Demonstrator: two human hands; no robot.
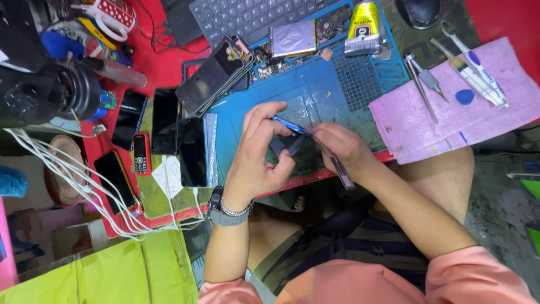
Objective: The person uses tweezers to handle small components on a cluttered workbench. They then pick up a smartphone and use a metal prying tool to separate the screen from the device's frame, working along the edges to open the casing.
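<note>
2 hands [298,152] grip 1 blue tool [288,124].

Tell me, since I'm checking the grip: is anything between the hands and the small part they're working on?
Nothing visible: left hand pinches the blue-edged part directly, and right hand brings tweezers against it.

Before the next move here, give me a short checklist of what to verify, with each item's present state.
1. Left hand grips the small blue tool: ok.
2. Right hand holds the tweezers: ok.
3. Dark part steadied under the fingers on the blue mat: ok.
4. Tool tips meeting on the part: cannot tell, hands hide them.
5. Spare tweezers at hand on the pink cloth: ok.
6. Glue tube capped: cannot tell.
</note>
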